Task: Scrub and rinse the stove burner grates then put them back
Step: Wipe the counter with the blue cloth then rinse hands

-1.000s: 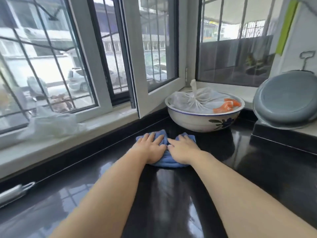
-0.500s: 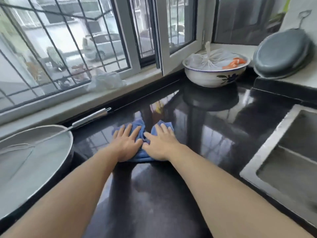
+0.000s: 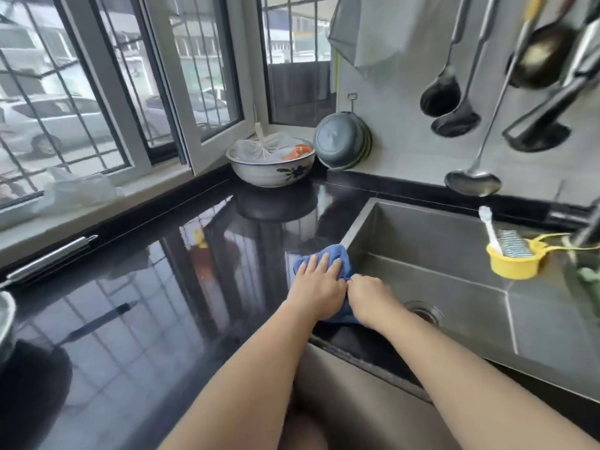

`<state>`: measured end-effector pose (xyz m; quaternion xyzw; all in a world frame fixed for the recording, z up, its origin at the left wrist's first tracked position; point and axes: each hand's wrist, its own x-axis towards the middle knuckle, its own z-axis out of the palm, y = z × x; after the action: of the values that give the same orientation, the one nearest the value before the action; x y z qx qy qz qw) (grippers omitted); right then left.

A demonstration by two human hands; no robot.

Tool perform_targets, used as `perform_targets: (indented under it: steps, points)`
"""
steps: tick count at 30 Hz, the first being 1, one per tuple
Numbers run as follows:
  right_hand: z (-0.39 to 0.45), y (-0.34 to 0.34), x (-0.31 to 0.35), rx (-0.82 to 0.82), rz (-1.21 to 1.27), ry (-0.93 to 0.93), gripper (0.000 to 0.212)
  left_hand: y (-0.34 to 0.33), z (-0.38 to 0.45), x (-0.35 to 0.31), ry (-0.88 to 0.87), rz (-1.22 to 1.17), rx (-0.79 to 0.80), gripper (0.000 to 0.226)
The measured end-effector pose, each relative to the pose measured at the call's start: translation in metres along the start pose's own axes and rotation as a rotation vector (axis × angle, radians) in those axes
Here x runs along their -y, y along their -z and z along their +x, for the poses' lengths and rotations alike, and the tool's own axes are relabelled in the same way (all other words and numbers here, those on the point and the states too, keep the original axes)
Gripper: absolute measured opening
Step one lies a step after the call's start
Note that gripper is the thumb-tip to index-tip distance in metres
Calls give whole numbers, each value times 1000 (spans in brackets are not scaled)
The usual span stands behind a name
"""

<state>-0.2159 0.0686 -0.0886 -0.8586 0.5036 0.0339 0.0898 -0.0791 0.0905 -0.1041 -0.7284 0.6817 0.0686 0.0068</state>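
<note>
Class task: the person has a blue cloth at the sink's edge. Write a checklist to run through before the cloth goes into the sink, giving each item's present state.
1. Blue cloth at the sink edge: ok.
2. Left hand pressing flat on cloth: ok.
3. Right hand grip on cloth: ok, fingers look curled at its edge.
4. Sink basin clear below cloth: ok.
5. Drain open: cannot tell.
6. Burner grates within reach: not ok, none in view.

A blue cloth [image 3: 328, 258] was pressed flat by the left hand [image 3: 316, 289] at the sink [image 3: 438, 241] edge, its corner pinched by the right hand [image 3: 370, 295].
</note>
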Motion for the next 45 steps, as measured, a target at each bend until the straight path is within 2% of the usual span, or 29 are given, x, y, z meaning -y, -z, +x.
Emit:
perform_targets:
  steps: [4,5,7,11,14,16,18,20,23,26,29,30,32,36,37,38,40,42,43,45]
  points:
    - [-30,4,-50,-1,59,-165,31,5,-8,-62,-210,-43,-49,42]
    - [-39,10,-67,-2,83,-209,33,8,-7,-82,-221,-87,-57,38]
    - [-54,18,-97,5,112,-271,36,12,-1,-113,-147,-192,18,41]
    - [-68,36,-169,-68,293,-386,26,28,28,-174,-207,-381,5,45]
    - [-57,60,-216,-168,433,-480,25,48,69,-195,-145,-764,110,46]
    - [-44,79,-242,-253,502,-503,24,56,95,-196,-134,-1146,326,51]
    - [-30,98,-264,-342,508,-566,34,60,111,-193,-121,-1408,457,52]
    - [-8,113,-294,-388,517,-647,49,56,128,-194,-65,-1525,475,48]
    - [28,132,-335,-444,582,-732,60,45,148,-185,5,-1522,521,36]
    - [61,143,-363,-485,775,-793,72,42,166,-169,-40,-1432,597,27]
    - [86,133,-364,-390,804,-800,82,46,178,-160,-119,-1394,579,41]
    - [90,126,-366,-366,689,-801,87,44,181,-158,-131,-1385,586,44]
    - [85,117,-359,-439,679,-796,94,37,183,-156,-177,-1391,602,48]
    - [64,87,-315,-775,656,-795,49,19,181,-160,-161,-1446,558,42]
    - [61,76,-296,-757,702,-764,41,17,179,-162,-133,-1451,548,37]
    - [61,62,-278,-668,810,-713,39,15,177,-162,-114,-1459,537,33]
    - [65,32,-246,-309,1058,-553,45,12,176,-160,-88,-1462,561,37]
    - [70,-1,-229,20,1227,-491,57,10,173,-156,-44,-1432,603,48]
    - [72,-16,-224,119,1272,-491,56,8,172,-150,1,-1408,613,47]
    - [74,-33,-223,228,1228,-485,42,3,170,-139,78,-1346,567,26]
